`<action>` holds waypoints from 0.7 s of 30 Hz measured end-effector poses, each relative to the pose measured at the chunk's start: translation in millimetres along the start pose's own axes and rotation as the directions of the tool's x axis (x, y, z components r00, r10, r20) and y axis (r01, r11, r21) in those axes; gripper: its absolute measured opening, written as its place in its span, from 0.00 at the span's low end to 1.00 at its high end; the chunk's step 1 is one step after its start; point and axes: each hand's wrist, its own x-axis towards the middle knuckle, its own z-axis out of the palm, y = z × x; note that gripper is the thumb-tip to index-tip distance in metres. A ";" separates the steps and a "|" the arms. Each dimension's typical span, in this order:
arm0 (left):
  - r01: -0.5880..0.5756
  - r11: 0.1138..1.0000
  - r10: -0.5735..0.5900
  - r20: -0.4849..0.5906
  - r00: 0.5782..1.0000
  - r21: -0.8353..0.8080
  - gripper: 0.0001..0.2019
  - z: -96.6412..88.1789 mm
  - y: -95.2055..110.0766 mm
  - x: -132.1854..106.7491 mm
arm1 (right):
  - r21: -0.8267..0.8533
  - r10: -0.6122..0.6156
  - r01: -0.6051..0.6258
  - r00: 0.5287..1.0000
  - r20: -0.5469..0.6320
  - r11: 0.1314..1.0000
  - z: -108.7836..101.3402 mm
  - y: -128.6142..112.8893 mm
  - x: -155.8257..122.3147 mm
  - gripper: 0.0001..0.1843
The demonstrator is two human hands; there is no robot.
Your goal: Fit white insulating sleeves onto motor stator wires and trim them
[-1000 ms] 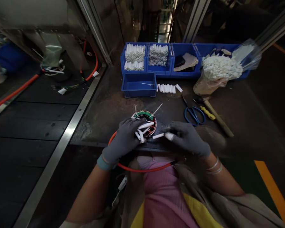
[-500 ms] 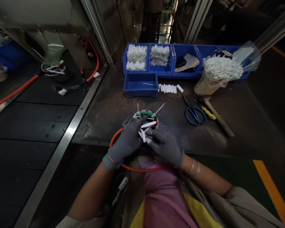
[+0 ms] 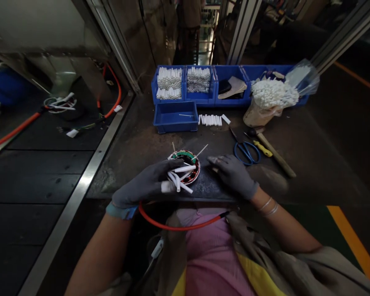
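The wound motor stator (image 3: 189,155) lies by the near edge of the counter (image 3: 135,164), apparently flat, its central axis roughly upright. A cluster of white insulating sleeves (image 3: 180,176) fans out from it toward the person and to the right, while thin white wires (image 3: 202,150) stick up and out at the far side. Judging by this, some leads look sleeved and others look bare; a loose row of sleeves (image 3: 210,120) and packed sleeves in the blue parts bins (image 3: 169,78) look unused. The gloved left hand (image 3: 144,183) lies across the near side of the stator, curled over the sleeves; whether it grips one is unclear. The gloved right hand (image 3: 234,176) sits apart, fingers lightly curled, with something small and pale at the fingertips (image 3: 214,159), too small to tell. An orange cable (image 3: 179,226) loops below.
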 end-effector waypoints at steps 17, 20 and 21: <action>0.125 0.984 -0.178 -0.658 0.732 -0.127 0.13 59.4 -16.9 31.4 | -0.012 -0.151 0.151 0.988 0.032 0.988 11.0 -34.4 19.4 0.10; 0.135 0.988 -0.154 -0.658 0.737 -0.081 0.13 60.0 -20.4 30.1 | 0.038 -0.135 0.131 0.980 0.145 0.991 3.1 -43.6 36.8 0.08; 0.146 0.988 -0.143 -0.645 0.751 -0.049 0.13 57.8 -20.6 28.3 | 0.084 -0.120 0.105 0.972 0.204 0.991 -0.7 -44.9 44.1 0.09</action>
